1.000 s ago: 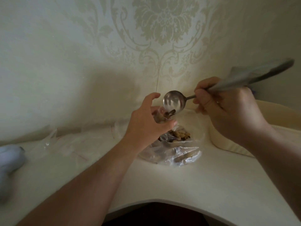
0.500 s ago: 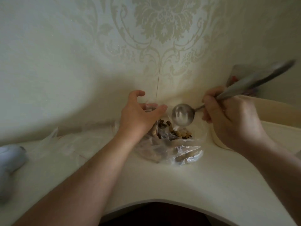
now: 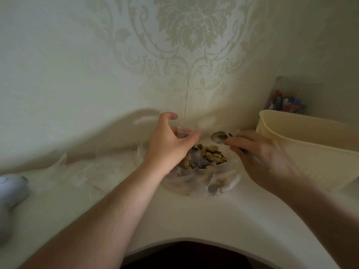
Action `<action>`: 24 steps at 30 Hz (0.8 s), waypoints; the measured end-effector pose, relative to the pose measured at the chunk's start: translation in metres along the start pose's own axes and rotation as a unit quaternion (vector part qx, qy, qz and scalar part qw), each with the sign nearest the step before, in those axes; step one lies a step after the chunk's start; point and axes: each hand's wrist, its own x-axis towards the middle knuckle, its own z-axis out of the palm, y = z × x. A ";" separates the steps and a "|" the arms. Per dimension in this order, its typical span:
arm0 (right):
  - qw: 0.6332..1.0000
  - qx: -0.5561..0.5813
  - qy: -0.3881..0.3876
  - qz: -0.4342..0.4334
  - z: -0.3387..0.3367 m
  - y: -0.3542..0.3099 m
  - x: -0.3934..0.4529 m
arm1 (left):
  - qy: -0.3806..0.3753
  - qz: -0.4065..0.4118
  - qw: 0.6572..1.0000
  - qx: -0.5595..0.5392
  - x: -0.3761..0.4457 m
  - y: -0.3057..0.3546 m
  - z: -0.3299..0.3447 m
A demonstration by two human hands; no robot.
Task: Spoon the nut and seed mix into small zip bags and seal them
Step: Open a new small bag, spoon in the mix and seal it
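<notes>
A person's left hand (image 3: pixel 171 146) pinches a small zip bag (image 3: pixel 184 132) above the nut and seed mix (image 3: pixel 210 156). The right hand (image 3: pixel 260 158) grips a spoon (image 3: pixel 220 136) just beside the mix, on a cream table (image 3: pixel 194 216)

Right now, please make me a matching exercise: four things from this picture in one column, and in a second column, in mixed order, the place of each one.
Things:
1. small clear zip bag with red strip
2. shiny metal spoon
3. cream plastic tub
4. pale blue-grey rounded object

Places:
A. far left edge of the counter
B. in the left hand
C. at the right, beside the wall
D. in the right hand, bowl beyond the open nut and seed mix

Pairs: 1-B, 2-D, 3-C, 4-A
</notes>
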 end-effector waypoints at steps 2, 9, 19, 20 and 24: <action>0.999 0.013 0.040 0.011 0.001 -0.008 0.001 | -0.009 -0.003 1.000 0.019 -0.003 0.004 -0.001; 0.993 0.027 -0.024 0.114 0.002 -0.015 0.004 | -0.126 -0.039 0.990 0.038 -0.011 0.009 0.003; 0.953 0.115 -0.026 0.279 0.007 -0.026 0.014 | -0.088 -0.065 0.994 -0.019 -0.007 0.002 0.008; 0.946 0.122 -0.012 0.299 0.007 -0.024 0.014 | -0.087 -0.067 0.994 -0.024 -0.007 0.002 0.008; 0.897 0.236 0.000 0.375 0.008 -0.023 0.014 | -0.094 -0.069 0.993 -0.037 -0.007 0.002 0.007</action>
